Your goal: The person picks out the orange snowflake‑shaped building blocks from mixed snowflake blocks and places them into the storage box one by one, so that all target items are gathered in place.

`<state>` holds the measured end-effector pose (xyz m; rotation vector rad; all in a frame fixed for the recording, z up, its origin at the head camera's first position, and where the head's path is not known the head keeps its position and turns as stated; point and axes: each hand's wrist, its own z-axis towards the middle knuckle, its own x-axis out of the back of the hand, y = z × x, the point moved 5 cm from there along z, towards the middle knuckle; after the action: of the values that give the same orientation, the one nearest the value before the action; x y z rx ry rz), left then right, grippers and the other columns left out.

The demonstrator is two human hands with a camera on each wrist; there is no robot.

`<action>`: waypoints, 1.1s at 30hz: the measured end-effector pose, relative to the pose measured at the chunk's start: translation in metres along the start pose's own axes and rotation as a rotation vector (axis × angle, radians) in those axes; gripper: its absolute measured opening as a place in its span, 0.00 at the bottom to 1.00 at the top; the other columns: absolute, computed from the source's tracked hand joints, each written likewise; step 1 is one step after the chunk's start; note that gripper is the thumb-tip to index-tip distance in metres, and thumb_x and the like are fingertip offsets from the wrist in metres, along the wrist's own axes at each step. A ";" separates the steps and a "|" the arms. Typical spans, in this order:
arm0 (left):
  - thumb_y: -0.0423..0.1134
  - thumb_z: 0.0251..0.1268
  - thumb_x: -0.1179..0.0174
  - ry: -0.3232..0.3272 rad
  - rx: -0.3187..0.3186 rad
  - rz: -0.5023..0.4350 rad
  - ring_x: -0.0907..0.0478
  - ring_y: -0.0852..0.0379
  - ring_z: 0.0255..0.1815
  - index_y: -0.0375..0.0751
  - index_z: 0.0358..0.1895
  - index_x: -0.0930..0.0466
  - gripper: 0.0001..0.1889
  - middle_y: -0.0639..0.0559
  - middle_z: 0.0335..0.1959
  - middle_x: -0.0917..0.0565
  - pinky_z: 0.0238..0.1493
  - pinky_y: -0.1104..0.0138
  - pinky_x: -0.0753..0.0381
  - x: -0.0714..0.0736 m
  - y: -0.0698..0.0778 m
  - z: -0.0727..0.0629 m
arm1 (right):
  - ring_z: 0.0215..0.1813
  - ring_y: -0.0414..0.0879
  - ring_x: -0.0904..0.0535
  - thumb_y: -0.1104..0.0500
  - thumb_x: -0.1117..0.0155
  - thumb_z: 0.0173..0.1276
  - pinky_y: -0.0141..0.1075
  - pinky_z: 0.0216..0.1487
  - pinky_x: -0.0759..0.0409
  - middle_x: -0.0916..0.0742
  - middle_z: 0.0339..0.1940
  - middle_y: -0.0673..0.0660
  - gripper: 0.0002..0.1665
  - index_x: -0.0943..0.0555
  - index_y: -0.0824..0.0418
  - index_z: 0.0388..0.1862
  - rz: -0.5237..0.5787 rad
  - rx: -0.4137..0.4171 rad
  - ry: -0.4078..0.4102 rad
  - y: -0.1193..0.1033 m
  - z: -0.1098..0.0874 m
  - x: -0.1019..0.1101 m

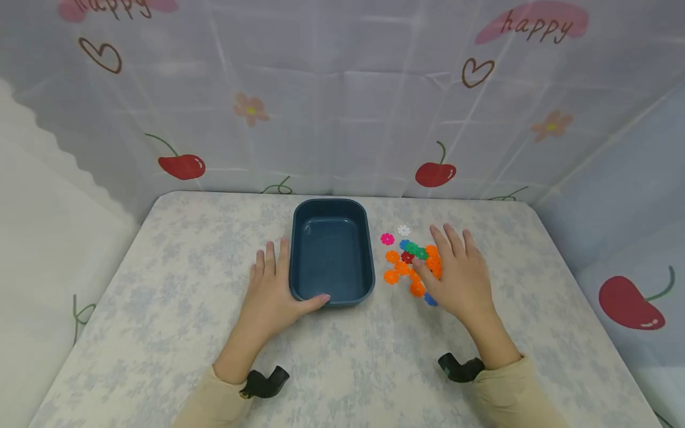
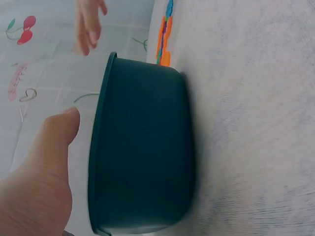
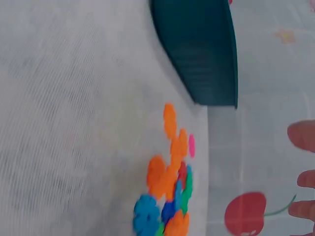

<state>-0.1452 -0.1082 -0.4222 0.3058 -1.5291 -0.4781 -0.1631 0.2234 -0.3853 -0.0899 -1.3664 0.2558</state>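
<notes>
A dark blue rectangular plastic bin (image 1: 332, 302) stands upright on the table, with nothing inside it. My left hand (image 1: 273, 300) is at its left side, fingers straight along the wall and the thumb reaching over the near corner. In the left wrist view that thumb (image 2: 56, 135) shows apart from the bin's rim (image 2: 101, 108). Right of the bin lies a loose pile of flower-shaped plastic discs (image 1: 401, 268), mostly orange, with green, blue, red, pink and white ones. My right hand (image 1: 462, 282) hovers over the pile's right part with spread fingers, holding nothing and hiding some discs.
A pale, blue-mottled cloth covers the table (image 1: 160, 285). Behind it hangs a white curtain (image 1: 332, 119) printed with cherries, hearts and flowers, close to the table's back edge. Black wrist mounts (image 1: 266, 382) sit at both sleeve cuffs.
</notes>
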 end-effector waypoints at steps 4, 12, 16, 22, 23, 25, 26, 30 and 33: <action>0.83 0.38 0.39 -0.045 0.018 -0.120 0.56 0.34 0.81 0.53 0.80 0.76 0.74 0.37 0.82 0.59 0.73 0.36 0.42 -0.009 -0.009 0.000 | 0.73 0.75 0.42 0.49 0.45 0.74 0.71 0.67 0.39 0.32 0.75 0.70 0.37 0.39 0.60 0.78 0.029 -0.016 -0.013 0.025 0.003 -0.008; 0.77 0.38 0.32 -0.147 0.022 -0.362 0.57 0.42 0.82 0.57 0.79 0.80 0.75 0.44 0.83 0.62 0.74 0.40 0.41 -0.026 -0.020 0.002 | 0.69 0.75 0.39 0.51 0.49 0.76 0.71 0.64 0.35 0.30 0.72 0.72 0.34 0.38 0.62 0.77 0.080 -0.134 -0.181 0.063 0.015 -0.031; 0.73 0.40 0.28 -0.156 0.006 -0.463 0.56 0.43 0.82 0.64 0.77 0.82 0.74 0.49 0.83 0.64 0.75 0.41 0.42 -0.033 -0.021 0.002 | 0.68 0.74 0.36 0.51 0.49 0.76 0.70 0.64 0.35 0.28 0.70 0.71 0.34 0.38 0.62 0.77 0.127 -0.156 -0.239 0.075 0.022 -0.044; 0.68 0.42 0.26 -0.130 -0.010 -0.566 0.56 0.45 0.82 0.72 0.76 0.80 0.71 0.54 0.83 0.64 0.74 0.39 0.42 -0.044 -0.024 0.004 | 0.63 0.71 0.33 0.52 0.46 0.76 0.67 0.63 0.32 0.24 0.64 0.70 0.33 0.35 0.63 0.75 0.138 -0.163 -0.251 0.084 0.034 -0.062; 0.67 0.42 0.26 -0.124 -0.013 -0.576 0.57 0.45 0.82 0.72 0.76 0.80 0.71 0.55 0.83 0.64 0.74 0.39 0.43 -0.045 -0.025 0.004 | 0.62 0.71 0.32 0.52 0.46 0.75 0.66 0.63 0.31 0.24 0.63 0.69 0.33 0.34 0.63 0.75 0.134 -0.161 -0.249 0.085 0.035 -0.063; 0.66 0.43 0.25 -0.113 -0.013 -0.591 0.57 0.45 0.82 0.73 0.76 0.80 0.71 0.56 0.83 0.64 0.74 0.38 0.43 -0.048 -0.026 0.004 | 0.60 0.70 0.31 0.51 0.46 0.75 0.64 0.61 0.30 0.23 0.61 0.69 0.32 0.33 0.63 0.74 0.127 -0.154 -0.244 0.085 0.039 -0.065; 0.66 0.43 0.25 -0.109 -0.009 -0.599 0.57 0.46 0.82 0.74 0.76 0.79 0.70 0.57 0.83 0.64 0.74 0.38 0.43 -0.049 -0.027 0.004 | 0.59 0.69 0.31 0.52 0.45 0.75 0.64 0.60 0.29 0.23 0.61 0.69 0.32 0.32 0.62 0.73 0.126 -0.149 -0.243 0.085 0.040 -0.066; 0.62 0.44 0.24 -0.094 -0.024 -0.624 0.57 0.46 0.82 0.74 0.77 0.77 0.69 0.59 0.82 0.64 0.74 0.38 0.44 -0.052 -0.029 0.006 | 0.56 0.68 0.31 0.52 0.44 0.75 0.61 0.56 0.27 0.23 0.58 0.69 0.29 0.29 0.62 0.71 0.142 -0.128 -0.237 0.083 0.045 -0.067; 0.61 0.45 0.23 -0.091 -0.026 -0.634 0.57 0.46 0.82 0.74 0.78 0.75 0.69 0.59 0.82 0.63 0.74 0.38 0.44 -0.053 -0.030 0.007 | 0.55 0.68 0.31 0.53 0.42 0.75 0.60 0.54 0.27 0.23 0.57 0.69 0.28 0.27 0.62 0.70 0.156 -0.117 -0.243 0.083 0.046 -0.067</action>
<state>-0.1538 -0.1082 -0.4826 0.7658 -1.4952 -1.0177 -0.2308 0.2841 -0.4574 -0.2709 -1.6188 0.3254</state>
